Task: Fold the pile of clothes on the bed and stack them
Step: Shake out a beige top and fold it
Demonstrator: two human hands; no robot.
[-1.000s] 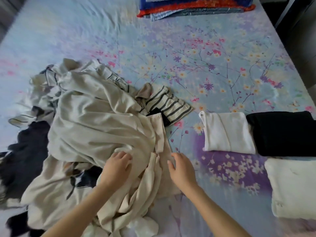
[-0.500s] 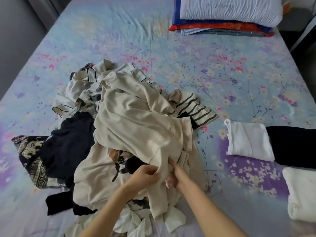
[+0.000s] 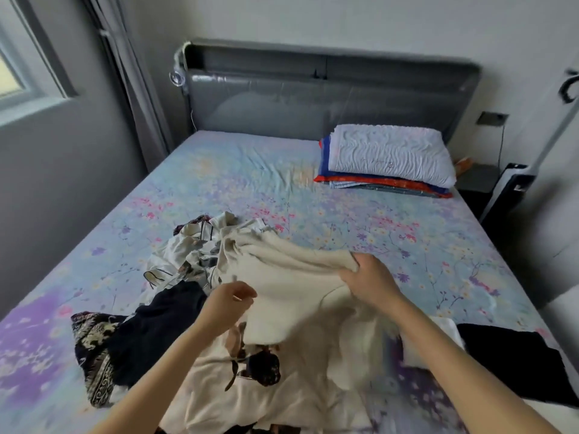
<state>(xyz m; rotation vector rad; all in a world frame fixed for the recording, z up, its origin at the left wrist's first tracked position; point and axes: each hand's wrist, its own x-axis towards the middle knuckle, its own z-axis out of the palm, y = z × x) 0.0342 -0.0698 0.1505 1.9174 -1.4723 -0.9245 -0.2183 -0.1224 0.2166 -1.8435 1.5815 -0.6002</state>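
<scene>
Head view: both hands are working over the clothes pile (image 3: 194, 261), which is sitting at 7–9 o'clock of frame centre on the floral bed sheet (image 3: 250, 189). The right hand (image 3: 371, 281) is clamping its fingers round a bunched corner of the beige garment (image 3: 291, 286); the bunch is sticking out at the hand's 11 o'clock. The left hand (image 3: 232, 297) is curling its fingers at the garment's left edge and looks to be pinching it, though blur is softening the contact. The garment is spanning between the two grips, lifted off the pile, with its body sagging toward 6 o'clock and its far end trailing to 10 o'clock into the pile. A cream printed shirt (image 3: 250, 393) is lying under it at 6 o'clock. A dark navy garment (image 3: 156, 327) is lying at the left hand's 8 o'clock, touching a paisley cloth (image 3: 94, 355) further out at 8. A folded black garment (image 3: 513, 361) is sitting at the right hand's 4 o'clock, with a folded white garment (image 3: 438, 333) just beside it, partly hidden by the right forearm. At 1 o'clock, a pillow (image 3: 391, 155) is resting on stacked blankets (image 3: 376, 183) against the grey headboard (image 3: 313, 98).
</scene>
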